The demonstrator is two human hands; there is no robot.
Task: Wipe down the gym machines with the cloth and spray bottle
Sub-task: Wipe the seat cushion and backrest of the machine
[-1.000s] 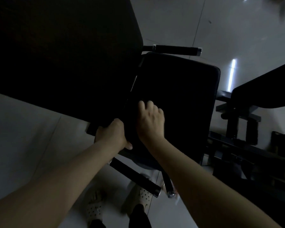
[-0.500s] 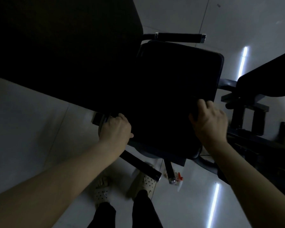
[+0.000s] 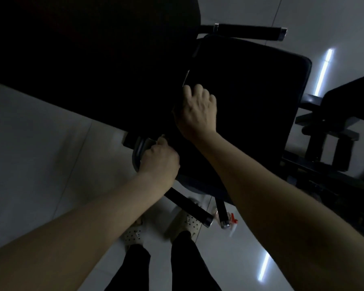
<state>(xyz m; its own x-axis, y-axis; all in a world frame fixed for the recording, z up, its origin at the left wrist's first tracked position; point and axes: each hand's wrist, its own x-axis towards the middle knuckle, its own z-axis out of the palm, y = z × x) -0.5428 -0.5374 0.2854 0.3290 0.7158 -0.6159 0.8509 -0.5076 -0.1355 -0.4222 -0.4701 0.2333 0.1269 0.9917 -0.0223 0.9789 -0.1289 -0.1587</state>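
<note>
A black padded seat (image 3: 250,106) of a gym machine fills the middle of the view, very dark. My right hand (image 3: 198,112) lies on the seat's left part with its fingers curled over a dark cloth that barely stands out from the pad. At the seat's near left corner, my left hand (image 3: 159,162) grips a curved metal frame bar (image 3: 137,153). The spray bottle (image 3: 232,223), clear with a red trigger, lies on the floor under the seat by my right foot.
A large black back pad (image 3: 82,59) rises at upper left. Black handle bars stick out at the far side (image 3: 248,32) and near my feet (image 3: 189,206). Another black machine (image 3: 334,131) stands to the right on the pale tiled floor (image 3: 40,143).
My right hand has swept from the seat's right edge back to its left part. My left hand has kept its grip at the near left corner.
</note>
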